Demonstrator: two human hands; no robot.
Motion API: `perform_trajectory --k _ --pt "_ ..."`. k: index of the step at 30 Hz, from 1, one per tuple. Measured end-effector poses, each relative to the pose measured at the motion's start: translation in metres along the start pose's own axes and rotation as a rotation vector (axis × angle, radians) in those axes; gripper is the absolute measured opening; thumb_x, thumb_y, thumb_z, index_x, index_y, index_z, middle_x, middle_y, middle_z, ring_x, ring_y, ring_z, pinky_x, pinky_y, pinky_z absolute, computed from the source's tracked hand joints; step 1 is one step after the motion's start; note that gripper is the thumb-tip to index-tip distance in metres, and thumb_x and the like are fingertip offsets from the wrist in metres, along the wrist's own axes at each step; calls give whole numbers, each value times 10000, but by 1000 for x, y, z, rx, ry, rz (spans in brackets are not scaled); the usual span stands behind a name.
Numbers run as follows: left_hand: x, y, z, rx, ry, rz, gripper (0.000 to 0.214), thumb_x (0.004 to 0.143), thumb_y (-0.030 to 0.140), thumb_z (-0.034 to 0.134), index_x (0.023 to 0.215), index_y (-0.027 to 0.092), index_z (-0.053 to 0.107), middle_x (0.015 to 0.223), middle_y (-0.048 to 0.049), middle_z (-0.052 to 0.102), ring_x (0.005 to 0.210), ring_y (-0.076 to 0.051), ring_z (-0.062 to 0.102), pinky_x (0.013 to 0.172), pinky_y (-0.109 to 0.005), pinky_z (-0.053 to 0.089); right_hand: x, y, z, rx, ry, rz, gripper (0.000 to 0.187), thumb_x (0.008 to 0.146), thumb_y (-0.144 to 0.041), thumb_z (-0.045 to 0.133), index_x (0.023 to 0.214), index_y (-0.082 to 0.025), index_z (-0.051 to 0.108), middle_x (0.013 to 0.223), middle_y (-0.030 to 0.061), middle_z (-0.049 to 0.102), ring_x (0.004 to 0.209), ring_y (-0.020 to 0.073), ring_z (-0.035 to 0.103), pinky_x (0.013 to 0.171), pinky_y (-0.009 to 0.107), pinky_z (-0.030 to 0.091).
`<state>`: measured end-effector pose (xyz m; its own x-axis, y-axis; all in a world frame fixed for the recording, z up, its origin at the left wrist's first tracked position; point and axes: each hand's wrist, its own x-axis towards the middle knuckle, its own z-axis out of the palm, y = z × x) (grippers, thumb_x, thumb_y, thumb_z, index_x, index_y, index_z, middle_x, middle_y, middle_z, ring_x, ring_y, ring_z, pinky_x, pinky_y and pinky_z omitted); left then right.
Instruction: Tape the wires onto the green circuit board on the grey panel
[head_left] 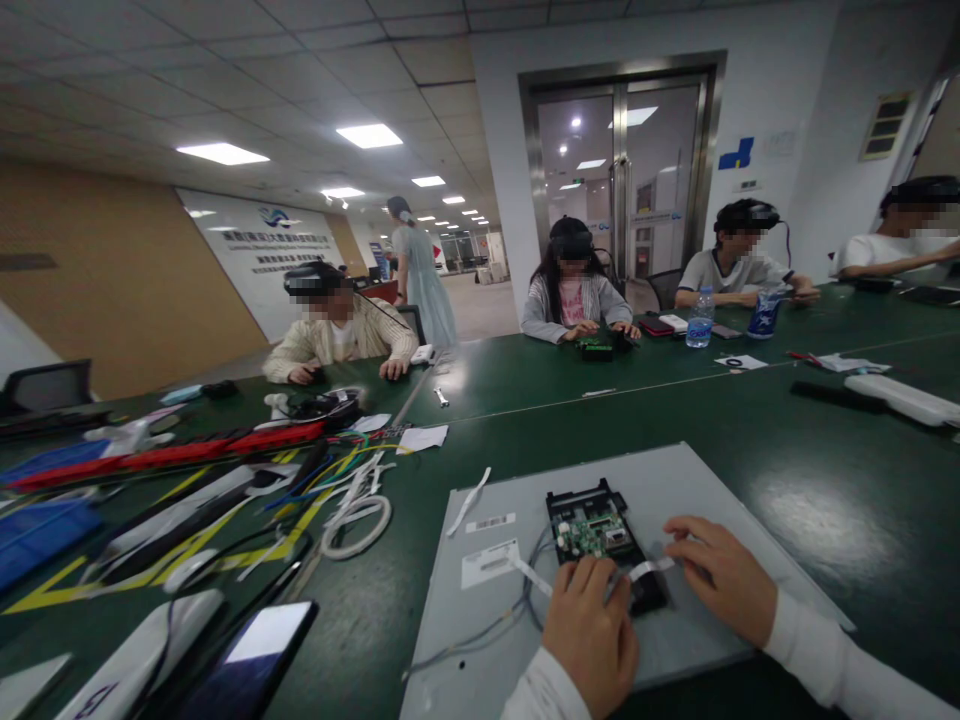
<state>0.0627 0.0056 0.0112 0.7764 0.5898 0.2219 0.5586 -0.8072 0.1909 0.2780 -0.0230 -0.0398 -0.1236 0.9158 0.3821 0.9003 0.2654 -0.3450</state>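
Observation:
A large grey metal panel point(517, 640) lies on the table before me. On it is a black plastic frame point(649, 597) with a green circuit board point(592, 535) inside. My left hand point(592, 630) is closed at the frame's near edge, on a narrow white flat strip point(651, 569) that shows on both sides of its fingers. My right hand point(724, 575) is at the strip's right end, fingers curled round it; its fingertip contact is partly hidden. Thin grey wires point(499, 628) run left from the frame. Another white strip point(469, 502) lies on the panel's upper left.
At left are a phone point(255, 650), a white device point(142, 660), coiled white cable point(356, 528), coloured wires and blue trays point(45, 535). A small wrench point(441, 397) and a bottle point(700, 318) lie farther off. Several people wearing headsets sit across the green table point(825, 480).

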Motion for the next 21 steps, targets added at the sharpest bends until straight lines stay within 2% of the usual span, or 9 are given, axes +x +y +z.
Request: perform_trajectory --k 9,15,18,21 --pt "1 0 1 11 0 2 285 748 232 422 1015 188 511 1002 -65 467 952 -226 397 834 -407 329 0 3 3 13 19 -19 282 713 -105 410 895 -219 593 1048 61 506 940 187 483 810 370 397" --pt "-4 0 -1 23 68 14 208 762 233 408 898 180 556 1006 -58 491 983 -226 401 867 -412 311 1 3 2 16 30 -32 275 721 -112 412 895 -225 593 1042 59 512 923 186 492 798 371 408" --pt "-13 -7 -5 45 112 21 269 761 224 403 998 197 529 1029 -48 505 991 -214 411 877 -406 311 1 4 2 15 45 -33 273 721 -108 410 892 -223 589 1034 60 514 923 186 493 798 374 410" --pt "-26 -26 -10 108 167 -23 312 760 210 401 1052 203 511 1055 -46 517 1006 -211 417 886 -413 307 1 4 2 20 44 -47 286 719 -98 406 911 -221 578 1036 63 511 936 186 486 804 377 407"
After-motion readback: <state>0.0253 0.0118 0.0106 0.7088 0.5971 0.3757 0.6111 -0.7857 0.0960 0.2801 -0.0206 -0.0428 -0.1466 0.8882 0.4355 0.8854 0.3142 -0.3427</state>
